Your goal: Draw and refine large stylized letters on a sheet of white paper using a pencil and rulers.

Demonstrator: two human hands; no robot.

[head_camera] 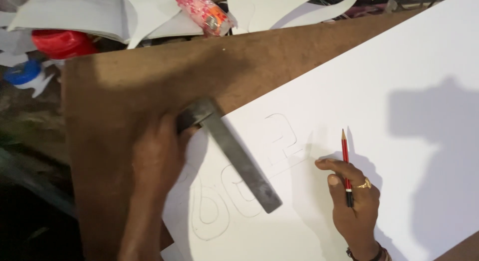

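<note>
- Two hands work over a large white sheet [379, 91] that lies on a brown board [129, 86]; the sheet fills the view from 12 o'clock round to 6 o'clock.
- The left hand [157, 156], at about 8 o'clock, lies flat with fingers spread narrow on the near end of a grey metal ruler [234, 154]. It presses the ruler down and grips nothing else.
- The ruler runs aslant from the sheet's corner towards 5 o'clock, crossing the pencilled outlines.
- The right hand [352, 198], at about 5 o'clock, is closed on a red pencil [345, 161]. The pencil's point aims towards 12 o'clock and stands just above the paper; whether it touches the paper cannot be told.
- A gold ring [365, 183] sits on one finger of the right hand, and a dark bracelet [366, 253] shows at the wrist.
- Faint outlined shapes [239, 181] are already drawn on the sheet between the two hands: rounded forms at 7 o'clock and an angular form near the centre.
- Judged from these lines, the drawing looks only partly done: a few outlines stand near the sheet's corner, while the wide area towards 2 o'clock is bare.
- Along the board's far edge lie a red lid [62, 41] at 10 o'clock, a blue cap [22, 74], white paper offcuts [149, 11] and a red-and-white patterned roll [202, 11] at 12 o'clock.
</note>
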